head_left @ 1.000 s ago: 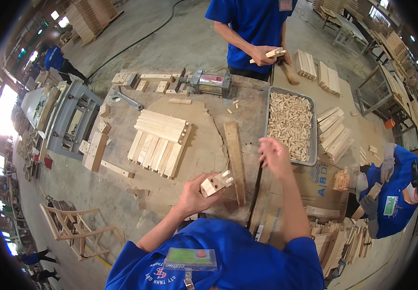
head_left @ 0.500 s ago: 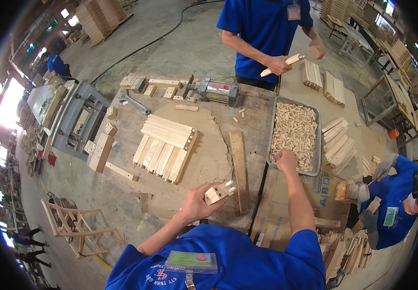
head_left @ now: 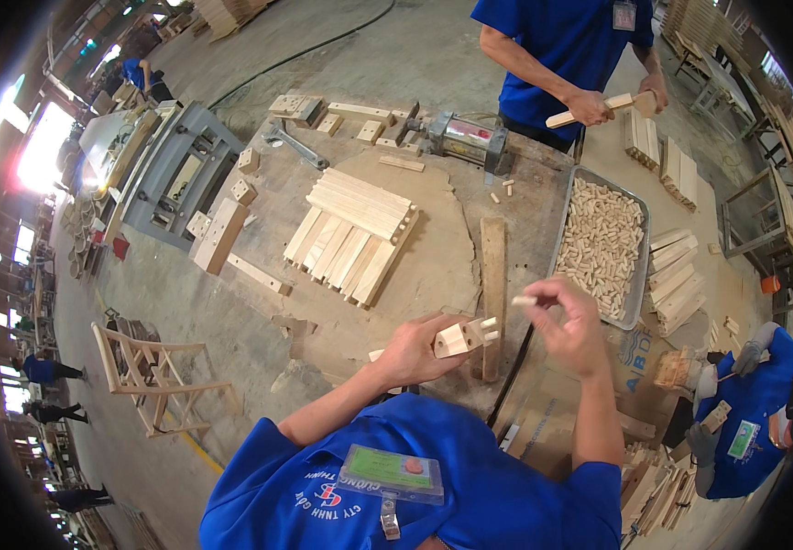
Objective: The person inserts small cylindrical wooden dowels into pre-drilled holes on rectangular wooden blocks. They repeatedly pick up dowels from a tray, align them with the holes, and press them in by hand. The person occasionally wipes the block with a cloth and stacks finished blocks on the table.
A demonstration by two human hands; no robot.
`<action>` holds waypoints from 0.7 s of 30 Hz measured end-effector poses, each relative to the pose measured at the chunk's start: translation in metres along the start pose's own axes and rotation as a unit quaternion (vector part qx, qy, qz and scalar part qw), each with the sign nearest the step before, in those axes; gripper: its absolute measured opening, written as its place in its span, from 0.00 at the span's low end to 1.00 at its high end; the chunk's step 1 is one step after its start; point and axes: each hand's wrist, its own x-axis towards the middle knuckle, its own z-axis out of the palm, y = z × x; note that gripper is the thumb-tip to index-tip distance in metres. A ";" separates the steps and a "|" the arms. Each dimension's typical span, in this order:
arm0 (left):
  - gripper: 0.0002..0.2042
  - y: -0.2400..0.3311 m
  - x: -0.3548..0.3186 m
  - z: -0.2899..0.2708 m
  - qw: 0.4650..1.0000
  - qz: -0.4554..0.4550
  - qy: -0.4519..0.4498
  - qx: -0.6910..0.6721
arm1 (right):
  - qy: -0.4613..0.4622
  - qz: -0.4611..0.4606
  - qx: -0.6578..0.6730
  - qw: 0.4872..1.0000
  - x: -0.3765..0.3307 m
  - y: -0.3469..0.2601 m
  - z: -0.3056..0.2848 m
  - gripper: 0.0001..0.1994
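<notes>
Right hand out of the tray with a single dowel

Half a second earlier the right hand (head_left: 572, 325) was down in the near corner of the metal tray (head_left: 562, 236), among the loose dowels (head_left: 601, 243). Now it had come clear of them and stood just to the left of that corner, its thumb and fingertips pinched narrowly around one pale dowel (head_left: 522, 301). The dowel pointed left, toward the wooden block (head_left: 453, 341), with a gap left between the two.

The left hand (head_left: 417, 351) had not changed its grip: its fingers were wrapped around the block, held above the table's near edge. Short pegs (head_left: 488, 328) stuck out of the block's right end, close to the flat wooden strip (head_left: 493, 275). A bit of pale wood (head_left: 375, 355) showed on the hand's other side; whether it belonged to the same piece could not be told.

The stack of wooden bars (head_left: 352, 236) lay undisturbed on the table, though everything appeared further right in the view. Across the table, a co-worker (head_left: 557, 69) gripped a wooden bar (head_left: 618, 101), as before.
</notes>
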 end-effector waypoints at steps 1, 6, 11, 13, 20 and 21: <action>0.26 0.001 0.002 0.000 1.000 0.011 -0.003 0.001 | -0.027 -0.015 -0.022 0.999 0.000 -0.013 0.005 0.09; 0.26 0.008 0.002 -0.001 0.999 0.033 -0.010 0.000 | -0.089 -0.165 -0.190 0.964 0.004 -0.037 0.024 0.10; 0.26 0.011 -0.002 -0.006 0.999 0.031 -0.029 0.018 | -0.095 -0.211 -0.214 0.949 0.004 -0.035 0.030 0.09; 0.26 0.012 -0.003 -0.007 0.998 0.029 -0.040 0.031 | -0.104 -0.219 -0.224 0.944 0.003 -0.034 0.031 0.08; 0.27 0.015 0.000 0.000 0.996 0.014 -0.059 0.062 | -0.105 -0.186 -0.198 0.957 -0.006 -0.023 0.029 0.07; 0.27 0.016 0.003 0.003 0.997 0.025 -0.055 0.050 | -0.093 -0.184 -0.205 0.957 -0.007 -0.023 0.027 0.08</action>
